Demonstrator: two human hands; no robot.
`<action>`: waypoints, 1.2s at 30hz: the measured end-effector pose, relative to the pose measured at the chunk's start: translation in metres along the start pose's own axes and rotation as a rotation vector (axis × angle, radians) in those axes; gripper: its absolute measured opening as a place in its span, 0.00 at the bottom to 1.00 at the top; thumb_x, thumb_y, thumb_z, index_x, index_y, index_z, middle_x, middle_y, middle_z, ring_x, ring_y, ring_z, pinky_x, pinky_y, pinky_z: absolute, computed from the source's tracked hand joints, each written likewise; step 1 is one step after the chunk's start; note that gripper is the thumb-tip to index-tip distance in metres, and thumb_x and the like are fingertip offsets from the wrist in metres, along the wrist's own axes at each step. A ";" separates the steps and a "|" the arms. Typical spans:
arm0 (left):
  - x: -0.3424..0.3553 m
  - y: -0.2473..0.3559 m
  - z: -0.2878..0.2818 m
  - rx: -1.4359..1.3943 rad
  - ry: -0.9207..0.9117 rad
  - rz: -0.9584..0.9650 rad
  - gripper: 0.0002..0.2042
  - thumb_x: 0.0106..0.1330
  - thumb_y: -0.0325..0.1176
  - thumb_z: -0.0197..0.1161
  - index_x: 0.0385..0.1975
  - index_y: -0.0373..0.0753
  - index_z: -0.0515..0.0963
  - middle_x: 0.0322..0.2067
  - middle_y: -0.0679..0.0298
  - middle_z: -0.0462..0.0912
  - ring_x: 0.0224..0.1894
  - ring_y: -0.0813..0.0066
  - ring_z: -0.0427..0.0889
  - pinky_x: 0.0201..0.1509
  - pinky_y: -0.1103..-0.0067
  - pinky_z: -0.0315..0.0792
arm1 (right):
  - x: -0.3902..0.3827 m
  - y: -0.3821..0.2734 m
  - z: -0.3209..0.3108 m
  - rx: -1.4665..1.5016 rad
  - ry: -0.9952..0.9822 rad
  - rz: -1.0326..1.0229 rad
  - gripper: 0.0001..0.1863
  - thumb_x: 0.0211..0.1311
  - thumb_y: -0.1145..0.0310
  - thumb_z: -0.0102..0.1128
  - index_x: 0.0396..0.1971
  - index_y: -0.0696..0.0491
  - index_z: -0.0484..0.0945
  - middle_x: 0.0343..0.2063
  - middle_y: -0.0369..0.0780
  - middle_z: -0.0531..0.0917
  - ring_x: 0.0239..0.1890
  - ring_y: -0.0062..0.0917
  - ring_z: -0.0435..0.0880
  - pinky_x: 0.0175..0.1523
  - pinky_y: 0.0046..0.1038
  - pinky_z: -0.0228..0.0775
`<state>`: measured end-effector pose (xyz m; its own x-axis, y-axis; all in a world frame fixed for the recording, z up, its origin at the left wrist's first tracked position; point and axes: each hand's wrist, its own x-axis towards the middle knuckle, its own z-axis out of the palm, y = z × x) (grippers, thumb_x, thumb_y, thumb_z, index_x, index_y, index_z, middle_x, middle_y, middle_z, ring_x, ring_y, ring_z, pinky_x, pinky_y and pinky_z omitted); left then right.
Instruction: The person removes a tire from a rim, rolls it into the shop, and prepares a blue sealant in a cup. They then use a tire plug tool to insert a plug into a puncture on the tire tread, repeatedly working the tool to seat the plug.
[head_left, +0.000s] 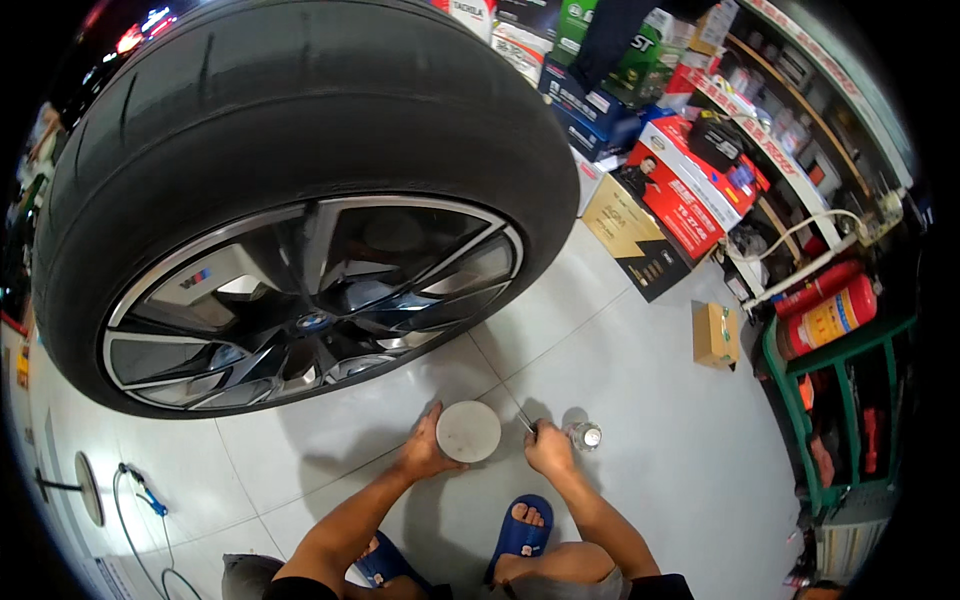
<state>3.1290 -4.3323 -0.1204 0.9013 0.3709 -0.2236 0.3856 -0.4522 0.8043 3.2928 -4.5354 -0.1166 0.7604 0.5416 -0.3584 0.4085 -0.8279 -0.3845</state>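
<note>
My left hand (424, 450) is wrapped round the side of a round, pale, flat-topped tin (468, 432), its top facing up at me. Its sides are mostly hidden from above. In my right hand (549, 450) is a thin metal rod-like tool (526, 421), pointing up and left toward the tin but apart from it. The tool's handle is covered by my fingers. Just right of that hand stands a small clear jar or bottle (585, 436) with a silvery top. Beyond both hands is a big black tyre (330, 130) on a dark and silver alloy wheel (312, 322).
Stacked boxes (640, 240) and a small brown carton (715, 335) stand at the right. Farther right are shelves (800, 100), red fire extinguishers (832, 318) and a green rack (840, 420). An air hose (130, 520) lies at the lower left. My blue slippers (522, 540) are below my hands.
</note>
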 end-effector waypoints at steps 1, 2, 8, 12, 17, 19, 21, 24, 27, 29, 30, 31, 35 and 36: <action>0.005 -0.010 0.011 -0.046 0.063 0.116 0.57 0.29 0.40 0.80 0.61 0.27 0.50 0.58 0.45 0.61 0.62 0.51 0.60 0.65 0.69 0.58 | 0.008 0.007 0.017 0.005 -0.049 0.043 0.17 0.56 0.61 0.56 0.37 0.61 0.73 0.38 0.54 0.77 0.36 0.46 0.79 0.44 0.42 0.71; 0.009 -0.013 0.015 -0.091 0.049 0.131 0.56 0.29 0.39 0.80 0.60 0.28 0.51 0.57 0.45 0.62 0.61 0.52 0.62 0.64 0.69 0.59 | 0.011 0.012 0.026 0.007 -0.045 0.054 0.19 0.56 0.61 0.56 0.38 0.61 0.72 0.39 0.54 0.77 0.38 0.46 0.78 0.45 0.42 0.70; 0.012 0.018 0.015 -0.097 0.026 0.072 0.51 0.31 0.43 0.79 0.58 0.32 0.56 0.53 0.47 0.67 0.57 0.53 0.67 0.59 0.67 0.64 | 0.004 -0.034 -0.002 0.316 0.012 -0.167 0.38 0.55 0.47 0.55 0.57 0.61 0.60 0.46 0.58 0.71 0.53 0.49 0.69 0.54 0.40 0.65; 0.008 0.009 0.029 0.130 0.069 0.158 0.51 0.32 0.49 0.76 0.58 0.32 0.56 0.56 0.48 0.62 0.57 0.50 0.65 0.60 0.65 0.63 | -0.003 -0.079 -0.014 0.219 -0.214 -0.012 0.56 0.45 0.30 0.54 0.65 0.55 0.47 0.50 0.63 0.66 0.58 0.54 0.63 0.59 0.40 0.61; -0.004 0.023 0.017 0.392 0.016 0.519 0.49 0.34 0.54 0.73 0.55 0.29 0.61 0.53 0.48 0.66 0.58 0.49 0.64 0.62 0.62 0.58 | -0.002 -0.055 -0.004 0.709 -0.638 0.320 0.58 0.43 0.32 0.58 0.62 0.62 0.49 0.55 0.60 0.62 0.56 0.50 0.67 0.56 0.38 0.64; -0.007 0.020 0.016 0.396 -0.032 0.533 0.49 0.34 0.54 0.73 0.55 0.29 0.61 0.54 0.48 0.65 0.58 0.50 0.64 0.61 0.62 0.58 | -0.006 -0.049 0.009 0.726 -0.562 0.225 0.56 0.43 0.33 0.59 0.61 0.62 0.51 0.56 0.59 0.61 0.57 0.50 0.65 0.57 0.43 0.62; -0.007 0.015 0.014 0.356 -0.078 0.534 0.48 0.34 0.54 0.73 0.54 0.29 0.62 0.54 0.47 0.66 0.58 0.50 0.64 0.61 0.62 0.59 | -0.018 -0.047 0.027 0.374 -0.361 -0.053 0.53 0.41 0.40 0.66 0.60 0.60 0.53 0.58 0.58 0.57 0.59 0.52 0.60 0.59 0.48 0.57; -0.009 0.005 0.007 0.307 -0.127 0.505 0.47 0.35 0.55 0.73 0.53 0.29 0.63 0.53 0.45 0.67 0.57 0.50 0.65 0.60 0.59 0.59 | -0.038 -0.066 -0.015 -0.223 -0.171 -0.958 0.49 0.42 0.46 0.68 0.60 0.57 0.55 0.56 0.60 0.57 0.58 0.55 0.58 0.62 0.43 0.56; -0.011 0.020 0.011 0.324 -0.125 0.430 0.45 0.36 0.53 0.72 0.52 0.28 0.63 0.52 0.46 0.67 0.57 0.50 0.66 0.59 0.60 0.59 | -0.039 -0.054 -0.013 0.151 -0.105 -0.569 0.50 0.43 0.48 0.68 0.62 0.55 0.51 0.57 0.60 0.55 0.58 0.56 0.59 0.60 0.46 0.57; -0.007 0.029 0.013 0.404 -0.134 0.496 0.45 0.36 0.52 0.72 0.52 0.28 0.63 0.52 0.46 0.67 0.56 0.50 0.66 0.59 0.60 0.59 | -0.028 -0.047 -0.003 0.422 -0.337 0.038 0.52 0.45 0.47 0.67 0.63 0.57 0.46 0.54 0.61 0.60 0.57 0.55 0.62 0.60 0.46 0.58; -0.005 0.034 0.016 0.440 -0.140 0.535 0.44 0.36 0.52 0.71 0.52 0.28 0.63 0.52 0.47 0.68 0.56 0.50 0.66 0.60 0.60 0.58 | -0.025 -0.043 0.003 0.608 -0.394 0.162 0.52 0.45 0.47 0.67 0.62 0.57 0.46 0.53 0.62 0.60 0.57 0.55 0.62 0.60 0.46 0.58; -0.005 0.038 0.018 0.428 -0.143 0.515 0.44 0.34 0.48 0.71 0.52 0.28 0.64 0.52 0.49 0.67 0.56 0.53 0.65 0.61 0.61 0.57 | -0.023 -0.038 0.011 0.799 -0.446 0.285 0.51 0.45 0.47 0.66 0.62 0.57 0.47 0.53 0.62 0.61 0.56 0.55 0.63 0.60 0.46 0.58; -0.002 0.027 0.012 0.399 -0.202 0.520 0.45 0.34 0.48 0.72 0.53 0.29 0.63 0.52 0.49 0.67 0.57 0.53 0.65 0.61 0.61 0.56 | -0.042 -0.035 0.000 0.171 -0.184 -0.670 0.42 0.47 0.50 0.66 0.57 0.55 0.55 0.55 0.60 0.60 0.56 0.51 0.65 0.58 0.51 0.58; -0.002 0.025 0.012 0.394 -0.196 0.525 0.45 0.34 0.48 0.72 0.53 0.29 0.63 0.53 0.49 0.66 0.56 0.53 0.65 0.61 0.61 0.56 | -0.046 -0.042 -0.018 -0.047 -0.118 -0.941 0.39 0.48 0.52 0.66 0.56 0.53 0.58 0.56 0.59 0.59 0.56 0.49 0.65 0.57 0.53 0.59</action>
<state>3.1390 -4.3544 -0.1061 0.9933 -0.1149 0.0156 -0.1025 -0.8071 0.5815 3.2497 -4.5278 -0.0686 0.0542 0.9985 -0.0034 0.8495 -0.0479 -0.5254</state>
